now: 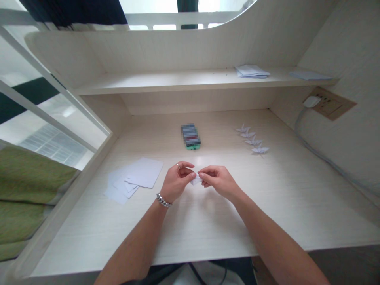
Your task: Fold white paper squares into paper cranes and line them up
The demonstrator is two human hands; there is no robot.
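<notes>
My left hand (177, 180) and my right hand (217, 180) meet over the middle of the pale wooden desk (267, 206), fingers pinched on a small folded piece of white paper (196, 180) between them. Most of that paper is hidden by my fingers. A ring sits on a left finger and a metal bracelet on the left wrist. A loose pile of white paper sheets (135, 178) lies just left of my left hand. Several folded white paper cranes (253, 139) stand in a row at the back right of the desk.
A phone (190, 136) lies flat behind my hands. A shelf (184, 81) above the desk carries folded papers (251, 71) and another sheet at the right. A wall socket (328, 103) with a white plug and cable is on the right wall. A bed rail stands at the left.
</notes>
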